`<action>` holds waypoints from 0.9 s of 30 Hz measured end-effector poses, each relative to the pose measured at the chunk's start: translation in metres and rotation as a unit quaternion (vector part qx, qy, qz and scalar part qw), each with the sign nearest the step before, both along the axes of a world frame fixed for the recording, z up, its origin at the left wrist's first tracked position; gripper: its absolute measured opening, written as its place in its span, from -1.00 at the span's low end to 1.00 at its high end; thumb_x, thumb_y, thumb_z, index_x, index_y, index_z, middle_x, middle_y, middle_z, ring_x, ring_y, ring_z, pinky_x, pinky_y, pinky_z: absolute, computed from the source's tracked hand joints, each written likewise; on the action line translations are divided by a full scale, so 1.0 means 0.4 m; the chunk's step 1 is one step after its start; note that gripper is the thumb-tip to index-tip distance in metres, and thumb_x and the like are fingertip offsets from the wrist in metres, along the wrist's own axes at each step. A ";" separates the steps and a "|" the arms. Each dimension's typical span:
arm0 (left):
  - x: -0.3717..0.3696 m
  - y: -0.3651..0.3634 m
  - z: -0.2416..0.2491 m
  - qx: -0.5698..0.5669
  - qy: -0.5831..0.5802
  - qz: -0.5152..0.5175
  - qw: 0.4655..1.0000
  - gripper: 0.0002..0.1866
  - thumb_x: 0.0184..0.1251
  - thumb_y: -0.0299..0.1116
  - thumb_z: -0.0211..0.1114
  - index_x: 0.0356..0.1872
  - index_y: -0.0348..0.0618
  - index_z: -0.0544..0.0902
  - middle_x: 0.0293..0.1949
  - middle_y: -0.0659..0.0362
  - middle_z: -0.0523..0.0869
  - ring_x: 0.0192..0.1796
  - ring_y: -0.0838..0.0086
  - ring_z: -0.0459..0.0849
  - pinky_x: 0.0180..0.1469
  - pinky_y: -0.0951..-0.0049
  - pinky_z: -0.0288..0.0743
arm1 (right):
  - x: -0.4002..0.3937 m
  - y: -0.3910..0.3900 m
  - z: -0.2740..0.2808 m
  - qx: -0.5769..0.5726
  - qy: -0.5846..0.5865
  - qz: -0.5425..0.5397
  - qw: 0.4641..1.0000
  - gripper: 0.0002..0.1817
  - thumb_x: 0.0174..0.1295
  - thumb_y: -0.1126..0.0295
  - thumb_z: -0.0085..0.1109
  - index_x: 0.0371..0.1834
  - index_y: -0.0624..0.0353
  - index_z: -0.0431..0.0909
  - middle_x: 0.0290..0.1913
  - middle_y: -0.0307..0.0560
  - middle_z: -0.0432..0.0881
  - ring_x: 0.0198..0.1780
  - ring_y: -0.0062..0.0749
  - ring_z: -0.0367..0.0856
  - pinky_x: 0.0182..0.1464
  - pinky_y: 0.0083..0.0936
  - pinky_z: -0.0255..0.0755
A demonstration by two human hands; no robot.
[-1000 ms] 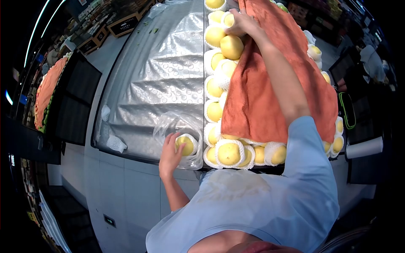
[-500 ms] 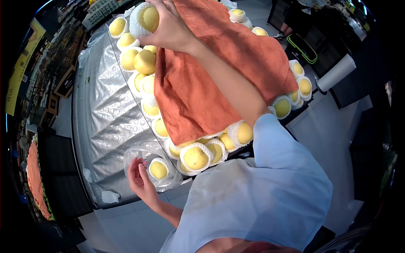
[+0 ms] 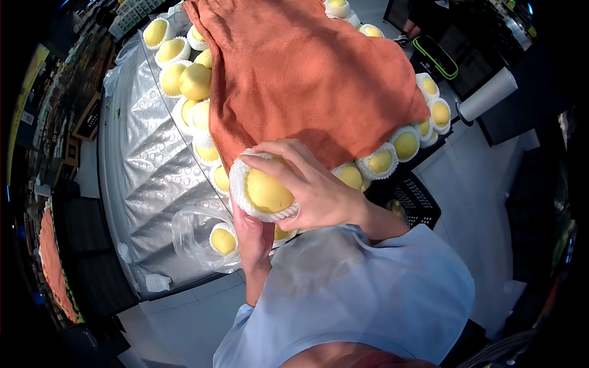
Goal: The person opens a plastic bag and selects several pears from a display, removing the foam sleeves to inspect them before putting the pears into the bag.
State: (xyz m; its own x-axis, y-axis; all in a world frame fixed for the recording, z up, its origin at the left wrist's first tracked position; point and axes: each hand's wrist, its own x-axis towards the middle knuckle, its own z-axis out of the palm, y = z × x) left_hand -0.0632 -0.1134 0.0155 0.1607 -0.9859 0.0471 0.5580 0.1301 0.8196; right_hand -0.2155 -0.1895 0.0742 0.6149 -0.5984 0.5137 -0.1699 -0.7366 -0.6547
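- The right hand [image 3: 328,196] grips a large yellow fruit [image 3: 269,191], thumb below and fingers bent over its top and side.
- A white foam net [image 3: 240,184] wraps that fruit, which sits above the near edge of the display, in front of the wearer's chest.
- The left hand [image 3: 253,242] is at the fruit's lower left, thumb up against it — its other fingers are mostly hidden, so I cannot tell how firmly they close.
- Just left of this hand, a clear plastic bag [image 3: 189,236] lies crumpled with a smaller-looking fruit [image 3: 223,241]; whether the fruit is inside or on top, I cannot tell.
- Beyond the hands, an orange cloth [image 3: 307,80] covers most of the piled fruit; netted ones line its edges, and one bare fruit [image 3: 196,81] rests beside its left side.
- A silver bubble liner [image 3: 150,184] spreads to the left — a loose foam sleeve [image 3: 158,283] near its front corner.
- At right: a white roll [image 3: 489,95] and a black basket [image 3: 422,205].
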 end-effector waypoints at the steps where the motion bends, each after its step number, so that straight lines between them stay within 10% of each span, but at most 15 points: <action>1: 0.000 0.006 -0.009 0.031 0.007 -0.006 0.999 0.17 0.15 0.17 0.48 0.55 -0.23 -0.05 0.46 -0.01 0.22 0.47 0.22 0.30 0.45 0.16 0.30 | 0.001 0.008 -0.008 -0.005 0.036 -0.010 0.999 0.08 -0.19 0.37 0.58 0.52 0.02 0.18 0.37 -0.01 0.22 0.38 0.05 0.22 0.42 -0.09 0.18; 8: -0.002 0.017 -0.010 0.094 0.116 -0.011 0.989 -0.30 0.47 -0.21 0.22 0.48 -0.23 0.11 0.35 0.00 0.39 0.35 0.23 0.48 0.37 0.21 0.42 | 0.000 0.011 -0.052 0.028 -0.036 0.025 0.999 0.10 -0.13 0.24 0.62 0.52 0.13 0.14 0.49 0.12 0.18 0.47 0.10 0.19 0.45 -0.05 0.15; 16: 0.012 0.002 -0.007 0.017 0.230 0.000 0.973 -0.40 0.61 0.01 -0.08 0.45 -0.20 0.23 0.38 -0.02 0.43 0.38 0.20 0.48 0.36 0.12 0.45 | 0.001 0.007 -0.080 0.106 -0.087 0.030 0.990 0.14 -0.14 0.21 0.65 0.51 0.21 0.11 0.49 0.16 0.19 0.51 0.09 0.17 0.47 -0.12 0.19; 27: -0.012 -0.013 0.030 -0.001 0.013 0.065 0.998 -0.14 0.40 -0.23 0.29 0.55 -0.14 -0.06 0.47 -0.01 0.19 0.50 0.22 0.23 0.51 0.19 0.13 | 0.026 0.015 -0.089 -0.032 -0.038 -0.042 0.998 -0.12 0.01 0.21 0.52 0.43 0.19 0.33 0.39 0.22 0.29 0.38 0.13 0.34 0.33 -0.13 0.35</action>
